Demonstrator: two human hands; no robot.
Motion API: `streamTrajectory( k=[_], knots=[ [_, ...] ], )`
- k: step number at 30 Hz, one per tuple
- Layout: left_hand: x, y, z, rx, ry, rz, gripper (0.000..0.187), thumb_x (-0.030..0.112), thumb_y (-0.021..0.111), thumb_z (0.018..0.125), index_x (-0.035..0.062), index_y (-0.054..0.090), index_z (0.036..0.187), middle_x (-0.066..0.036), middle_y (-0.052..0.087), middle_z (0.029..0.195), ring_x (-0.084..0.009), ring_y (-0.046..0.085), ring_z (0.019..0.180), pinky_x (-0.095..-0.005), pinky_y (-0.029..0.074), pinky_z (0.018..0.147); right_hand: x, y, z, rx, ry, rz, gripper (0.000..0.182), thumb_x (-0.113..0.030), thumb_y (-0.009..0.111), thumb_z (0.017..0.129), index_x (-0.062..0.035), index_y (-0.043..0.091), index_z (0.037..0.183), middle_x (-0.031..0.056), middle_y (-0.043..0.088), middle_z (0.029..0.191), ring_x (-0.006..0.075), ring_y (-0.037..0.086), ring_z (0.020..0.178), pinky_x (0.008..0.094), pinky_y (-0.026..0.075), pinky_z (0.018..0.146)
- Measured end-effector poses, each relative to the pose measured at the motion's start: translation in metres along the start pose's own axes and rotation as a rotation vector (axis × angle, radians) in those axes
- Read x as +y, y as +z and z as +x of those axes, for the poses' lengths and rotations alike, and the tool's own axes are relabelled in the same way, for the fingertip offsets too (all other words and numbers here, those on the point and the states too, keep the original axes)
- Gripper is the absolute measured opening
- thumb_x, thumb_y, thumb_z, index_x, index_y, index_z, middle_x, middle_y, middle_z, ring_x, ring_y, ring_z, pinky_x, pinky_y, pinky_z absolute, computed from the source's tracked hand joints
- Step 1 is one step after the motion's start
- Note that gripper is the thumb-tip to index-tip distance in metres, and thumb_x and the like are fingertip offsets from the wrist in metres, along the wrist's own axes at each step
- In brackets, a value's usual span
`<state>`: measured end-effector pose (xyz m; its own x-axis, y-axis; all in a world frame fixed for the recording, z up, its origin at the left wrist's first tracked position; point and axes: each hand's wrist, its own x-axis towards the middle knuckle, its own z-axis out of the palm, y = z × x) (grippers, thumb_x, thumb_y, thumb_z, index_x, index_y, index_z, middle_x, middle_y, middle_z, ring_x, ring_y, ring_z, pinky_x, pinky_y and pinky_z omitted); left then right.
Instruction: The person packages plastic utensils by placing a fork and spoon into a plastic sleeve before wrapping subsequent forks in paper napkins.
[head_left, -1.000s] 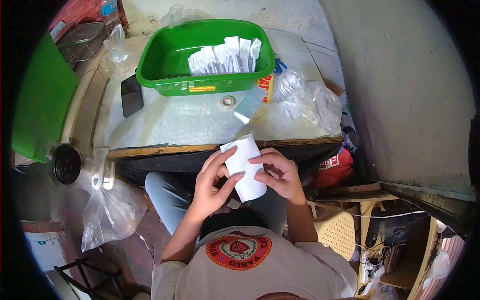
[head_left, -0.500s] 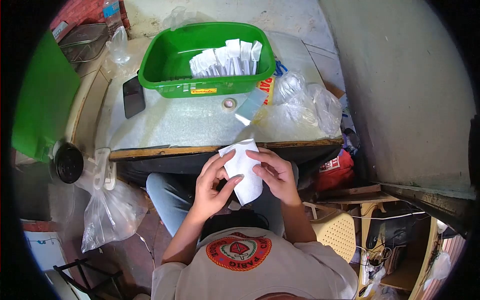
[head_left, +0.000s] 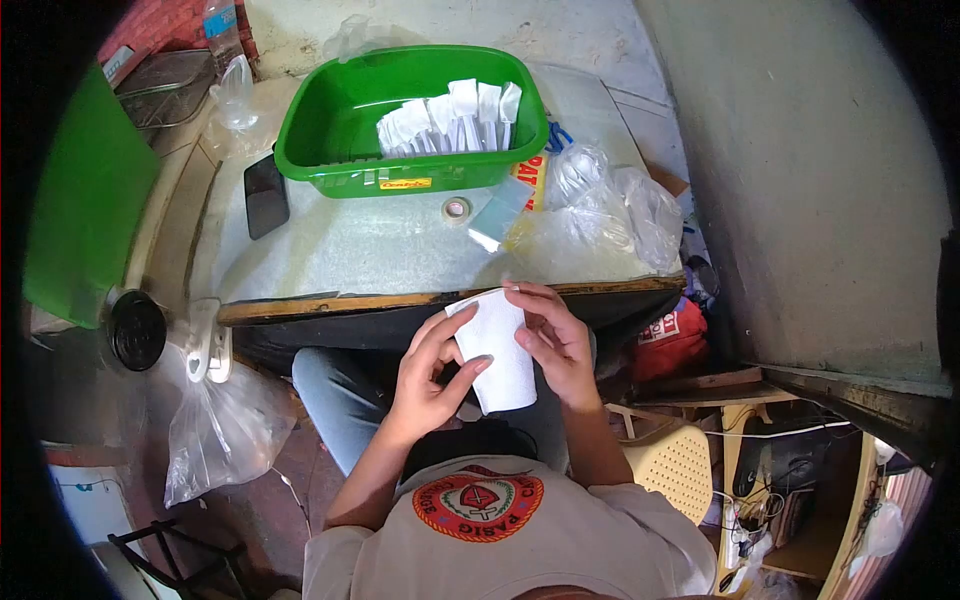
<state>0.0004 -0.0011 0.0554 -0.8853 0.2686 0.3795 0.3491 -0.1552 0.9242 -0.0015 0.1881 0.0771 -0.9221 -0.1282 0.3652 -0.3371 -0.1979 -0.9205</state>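
Observation:
A folded white paper napkin (head_left: 497, 350) is between my two hands, just in front of the table's edge and above my lap. My left hand (head_left: 428, 375) pinches its left side, with the thumb lying on the front face. On the right edge, my right hand (head_left: 560, 345) grips it, fingertips near the top corner and thumb lower down. Whether anything lies inside the folds is hidden. Beyond my hands, a green basin (head_left: 330, 172) on the table holds several white plastic utensils (head_left: 465, 130) with white paper around their upper ends.
A roll of tape (head_left: 456, 209), clear plastic sleeves (head_left: 495, 222) and plastic bags (head_left: 600, 215) lie before and right of the basin. A phone (head_left: 266, 195) is to its left. A clear bag (head_left: 230, 430) hangs at the table's left corner.
The napkin has shifted slightly right and down, its lower end showing wider. My right fingers have moved up to its top corner, and the right thumb from its face to its edge.

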Motion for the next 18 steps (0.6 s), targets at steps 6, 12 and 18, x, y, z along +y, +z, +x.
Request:
streamTrajectory(
  k=[6, 12, 18],
  knots=[
    [0.002, 0.001, 0.001, -0.010, 0.004, 0.005, 0.059, -0.010, 0.067, 0.083, -0.0014, 0.047, 0.137, -0.017, 0.045, 0.136, -0.0085, 0.063, 0.084, -0.0221, 0.048, 0.076, 0.004, -0.006, 0.000, -0.119, 0.028, 0.014, 0.039, 0.001, 0.058, 0.091, 0.0002, 0.056, 0.131, 0.0136, 0.050, 0.139, 0.0188, 0.048, 0.125, 0.0312, 0.039, 0.101],
    [0.002, 0.001, 0.000, 0.005, -0.009, 0.005, 0.059, -0.011, 0.067, 0.082, -0.0015, 0.048, 0.137, -0.017, 0.046, 0.135, -0.0070, 0.061, 0.082, -0.0211, 0.048, 0.075, -0.001, -0.002, 0.004, -0.060, 0.007, 0.094, 0.037, -0.001, 0.058, 0.093, 0.0000, 0.057, 0.129, 0.0154, 0.050, 0.140, 0.0192, 0.047, 0.127, 0.0305, 0.039, 0.102],
    [-0.003, 0.001, 0.001, 0.016, 0.003, 0.002, 0.059, -0.011, 0.068, 0.082, -0.0012, 0.049, 0.137, -0.017, 0.047, 0.134, -0.0052, 0.058, 0.077, -0.0195, 0.046, 0.071, -0.001, -0.004, -0.003, -0.063, 0.150, -0.057, 0.031, -0.005, 0.060, 0.092, -0.0013, 0.064, 0.122, 0.0123, 0.058, 0.127, 0.0159, 0.054, 0.115, 0.0286, 0.040, 0.096]
  ],
)
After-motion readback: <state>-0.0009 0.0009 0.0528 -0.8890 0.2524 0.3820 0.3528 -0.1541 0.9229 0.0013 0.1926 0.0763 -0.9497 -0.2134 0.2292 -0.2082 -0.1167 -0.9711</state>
